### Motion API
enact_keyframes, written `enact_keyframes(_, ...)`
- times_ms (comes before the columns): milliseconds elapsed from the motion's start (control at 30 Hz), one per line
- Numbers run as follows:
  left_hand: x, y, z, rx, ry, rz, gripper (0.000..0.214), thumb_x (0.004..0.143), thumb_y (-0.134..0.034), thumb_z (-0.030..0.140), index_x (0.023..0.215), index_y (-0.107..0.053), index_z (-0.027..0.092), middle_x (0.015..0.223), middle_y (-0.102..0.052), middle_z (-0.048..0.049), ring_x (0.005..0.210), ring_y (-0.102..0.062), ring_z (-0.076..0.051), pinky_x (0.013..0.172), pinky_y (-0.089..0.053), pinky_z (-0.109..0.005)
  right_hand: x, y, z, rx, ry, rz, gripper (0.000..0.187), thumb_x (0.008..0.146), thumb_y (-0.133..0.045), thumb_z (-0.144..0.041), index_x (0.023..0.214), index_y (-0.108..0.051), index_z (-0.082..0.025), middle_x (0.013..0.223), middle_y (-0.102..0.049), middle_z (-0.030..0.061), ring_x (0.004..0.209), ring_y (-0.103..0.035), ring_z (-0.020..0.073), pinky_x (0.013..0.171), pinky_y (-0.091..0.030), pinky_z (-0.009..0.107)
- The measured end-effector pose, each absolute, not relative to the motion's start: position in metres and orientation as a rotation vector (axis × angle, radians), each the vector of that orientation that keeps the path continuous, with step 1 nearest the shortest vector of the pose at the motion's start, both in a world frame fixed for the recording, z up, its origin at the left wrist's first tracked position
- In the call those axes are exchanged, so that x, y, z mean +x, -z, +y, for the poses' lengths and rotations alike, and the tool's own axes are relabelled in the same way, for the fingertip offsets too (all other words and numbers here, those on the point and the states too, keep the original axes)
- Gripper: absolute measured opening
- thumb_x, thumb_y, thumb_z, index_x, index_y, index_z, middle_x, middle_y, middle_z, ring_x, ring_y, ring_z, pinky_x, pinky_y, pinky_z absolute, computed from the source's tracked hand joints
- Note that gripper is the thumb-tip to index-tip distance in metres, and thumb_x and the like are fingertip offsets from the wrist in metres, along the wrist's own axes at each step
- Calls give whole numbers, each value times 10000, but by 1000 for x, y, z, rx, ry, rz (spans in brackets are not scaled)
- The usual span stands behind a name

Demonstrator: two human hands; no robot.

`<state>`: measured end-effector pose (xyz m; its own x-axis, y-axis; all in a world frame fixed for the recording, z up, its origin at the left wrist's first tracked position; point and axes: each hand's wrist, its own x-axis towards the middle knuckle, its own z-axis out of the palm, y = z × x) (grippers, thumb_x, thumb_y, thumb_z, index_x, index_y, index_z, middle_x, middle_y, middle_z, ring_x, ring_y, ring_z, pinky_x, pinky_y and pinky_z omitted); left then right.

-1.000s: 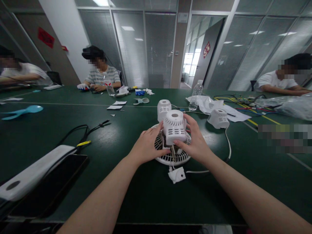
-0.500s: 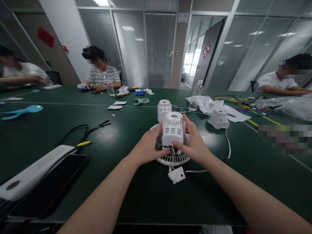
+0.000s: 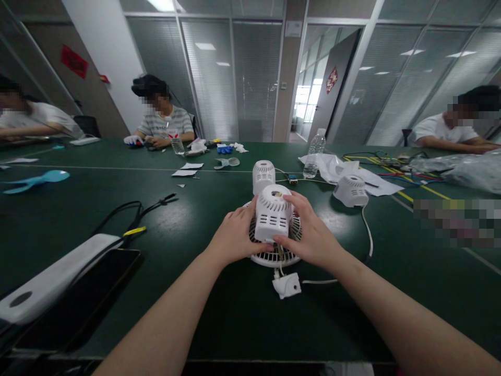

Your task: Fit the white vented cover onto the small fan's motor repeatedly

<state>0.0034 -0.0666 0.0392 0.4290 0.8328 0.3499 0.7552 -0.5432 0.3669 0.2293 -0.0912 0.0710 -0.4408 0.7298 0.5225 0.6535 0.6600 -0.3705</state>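
Between my two hands is a white slotted fan motor cover (image 3: 273, 216), upright over a round white fan grille (image 3: 276, 259) that lies on the table. My left hand (image 3: 235, 236) grips the cover's left side, thumb at its lower edge. On the right side, my right hand (image 3: 313, 230) holds it with fingers near the top and thumb low in front. Through the hole in the cover's top a small metallic part shows. Just in front of the grille, a small white plastic piece (image 3: 287, 285) hangs on a wire. Behind stands a second white cover (image 3: 263, 176).
A third cover (image 3: 351, 191) with a cord, a clear bottle (image 3: 314, 154) and white plastic sheeting (image 3: 332, 167) lie at right. At left are a white power strip (image 3: 58, 277), a dark phone-like slab (image 3: 82, 300) and blue fan blades (image 3: 37, 180). Several people sit around the table.
The cover has moved slightly down and left, lower over the grille, and both hands moved with it. A metallic part now shows in its top hole. The small white piece has shifted a little right.
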Motion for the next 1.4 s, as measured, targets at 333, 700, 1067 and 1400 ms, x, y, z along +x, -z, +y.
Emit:
enact_keyframes(333,6,-42,-71,2503,-789,1451,1206,660,-722,668,1548,-22,245,1458,-458,-175,1296,-469,-391,1030,-391,-568,246,-78,-80,-970,-350,-2310,817,778,-741,-351,1418,-235,-316,1555,-252,120,1386,-396,345,1079,-435,578)
enact_keyframes(700,5,-43,-70,2528,-798,1454,1218,657,-718,665,1550,4,260,1438,-468,-164,1264,-484,-393,1021,-392,-566,246,-65,-75,-888,-428,-2216,805,803,-728,-415,1448,-252,-338,1562,-263,117,1393,-386,353,1086,-398,615)
enact_keyframes(1067,5,-45,-72,2527,-776,1446,1260,666,-710,652,1551,86,238,1492,-416,-170,1265,-475,-394,1022,-391,-565,244,-67,-75,-879,-567,-2177,803,802,-728,-354,1448,-251,-355,1515,-353,120,1307,-493,349,992,-492,584)
enact_keyframes(1400,5,-46,-73,2530,-779,1449,1255,676,-696,663,1552,89,226,1497,-409,-173,1281,-458,-391,1023,-394,-563,245,-73,-78,-905,-558,-2222,807,823,-707,-348,1464,-218,-365,1553,-302,114,1296,-500,345,966,-521,561)
